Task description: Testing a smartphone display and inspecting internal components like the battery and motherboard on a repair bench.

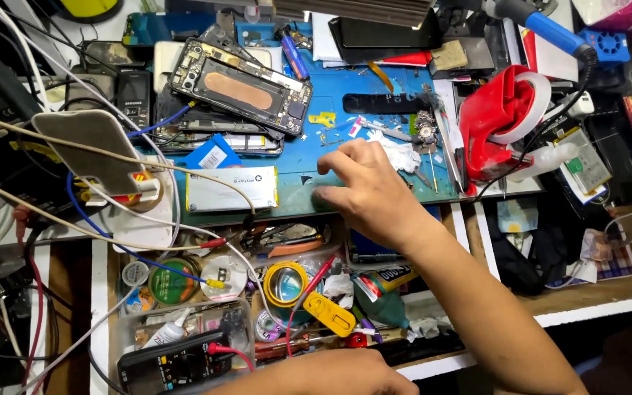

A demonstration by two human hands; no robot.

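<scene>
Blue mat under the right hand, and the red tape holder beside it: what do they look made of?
Blue mat: looks like matte rubber or silicone, lying flat with a dull, scuffed surface. Red tape holder: seems moulded hard plastic, glossy, with highlights on its curves. Right hand rests on the mat.

The flat rubber work mat (374,80) is blue with small white and yellow scraps on it. The rectangular battery pack (232,189) is white with pale silver ends. The plastic tape dispenser (495,121) is red, its roll white. The round tape ring (285,284) is yellow
</scene>
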